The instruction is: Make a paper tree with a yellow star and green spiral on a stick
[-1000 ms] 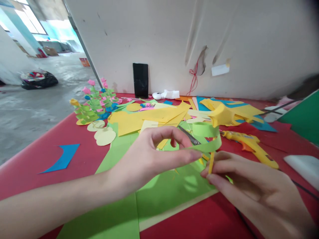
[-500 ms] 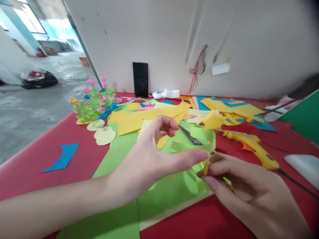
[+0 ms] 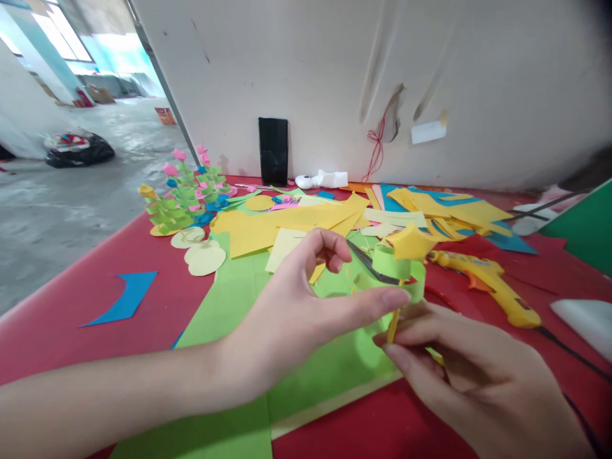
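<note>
Between finger and thumb, my right hand (image 3: pixel 459 363) pinches a thin yellow stem (image 3: pixel 394 324). A yellow folded paper star (image 3: pixel 412 241) tops that stem, and a curled light-green paper strip (image 3: pixel 415 280) loops around below the star. From the left reaches my left hand (image 3: pixel 315 299), its fingers bent and well apart from the thumb. Its thumb tip overlaps the stem and green strip in view; whether it presses on them I cannot tell. Scissors (image 3: pixel 368 262) lie partly hidden behind the green curl, on green paper sheets (image 3: pixel 224 325).
A yellow glue gun (image 3: pixel 495 287) lies at right, its cord running off. Finished paper flowers (image 3: pixel 191 191) stand at back left beside cream paper discs (image 3: pixel 205 258). Yellow paper scraps (image 3: pixel 258 231) cover the back. A black phone (image 3: pixel 273 152) leans on the wall; a blue scrap (image 3: pixel 127 299) lies left.
The star and the green curl have turned slightly, and the stem tilts a little more. Both hands keep nearly the same pose, while the whole view has shifted slightly.
</note>
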{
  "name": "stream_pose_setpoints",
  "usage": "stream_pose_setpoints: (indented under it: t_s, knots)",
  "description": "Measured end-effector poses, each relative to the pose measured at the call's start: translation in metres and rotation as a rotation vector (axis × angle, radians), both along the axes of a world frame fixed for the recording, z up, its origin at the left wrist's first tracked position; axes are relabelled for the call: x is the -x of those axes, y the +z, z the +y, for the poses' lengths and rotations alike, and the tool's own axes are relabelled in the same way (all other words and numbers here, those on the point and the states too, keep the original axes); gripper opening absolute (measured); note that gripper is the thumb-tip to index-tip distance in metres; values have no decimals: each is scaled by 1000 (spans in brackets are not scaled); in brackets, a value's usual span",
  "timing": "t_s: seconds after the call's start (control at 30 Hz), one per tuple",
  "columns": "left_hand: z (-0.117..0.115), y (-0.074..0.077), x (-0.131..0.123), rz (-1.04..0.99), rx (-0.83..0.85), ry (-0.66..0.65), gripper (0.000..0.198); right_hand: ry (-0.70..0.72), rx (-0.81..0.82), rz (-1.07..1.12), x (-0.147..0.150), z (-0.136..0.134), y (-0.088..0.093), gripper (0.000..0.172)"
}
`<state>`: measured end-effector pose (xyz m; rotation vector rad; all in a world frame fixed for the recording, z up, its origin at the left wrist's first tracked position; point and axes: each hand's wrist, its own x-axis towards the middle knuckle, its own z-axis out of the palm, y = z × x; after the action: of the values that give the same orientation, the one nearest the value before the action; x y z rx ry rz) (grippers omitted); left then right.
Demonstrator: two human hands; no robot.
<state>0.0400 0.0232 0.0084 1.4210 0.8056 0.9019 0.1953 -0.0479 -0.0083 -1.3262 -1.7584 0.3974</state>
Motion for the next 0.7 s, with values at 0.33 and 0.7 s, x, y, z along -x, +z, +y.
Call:
stream_pose_setpoints:
  t_s: [0.33,0.7]
  knots:
    - [-5,-1,0,48,45,-30,36,26,-45,-61,1,1,-2,16]
    - [-6,-2,0,32,17,-34,29,31,-20,-26,1,-2,-1,17]
